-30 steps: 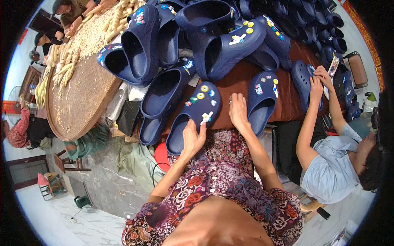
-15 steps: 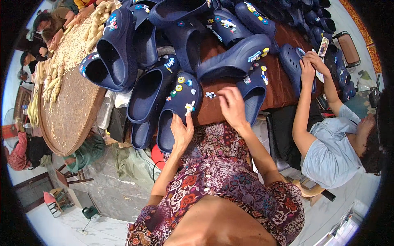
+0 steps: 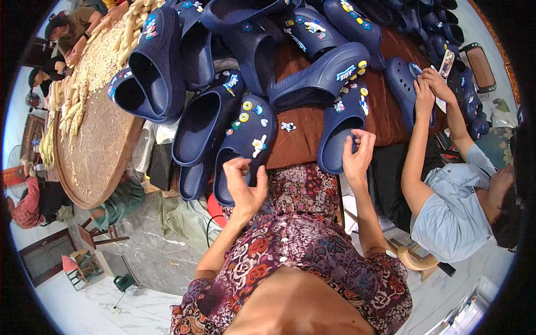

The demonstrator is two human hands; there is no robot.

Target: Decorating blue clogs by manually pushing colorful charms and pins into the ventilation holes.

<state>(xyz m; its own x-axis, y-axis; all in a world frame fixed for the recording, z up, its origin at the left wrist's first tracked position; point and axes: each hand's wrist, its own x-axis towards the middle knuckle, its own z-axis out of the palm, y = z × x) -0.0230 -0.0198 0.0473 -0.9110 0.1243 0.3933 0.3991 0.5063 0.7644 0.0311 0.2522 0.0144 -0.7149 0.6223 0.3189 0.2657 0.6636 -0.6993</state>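
Navy-blue, charm-studded foam clogs (image 3: 249, 132) lie close. My left fingers (image 3: 237, 164) gape; whether my right fingers (image 3: 365, 139) grip, I can't tell.

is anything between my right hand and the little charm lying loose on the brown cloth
Yes, one clog: your right hand is at its right side, while the charm lies on the cloth to its left. Nothing visible covers the charm.

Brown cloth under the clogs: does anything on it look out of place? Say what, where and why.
Yes: a small white-and-blue charm lies on the brown cloth, between the navy clog by the left hand and a second clog by the right hand. It looks odd because both clogs carry their charms on top.
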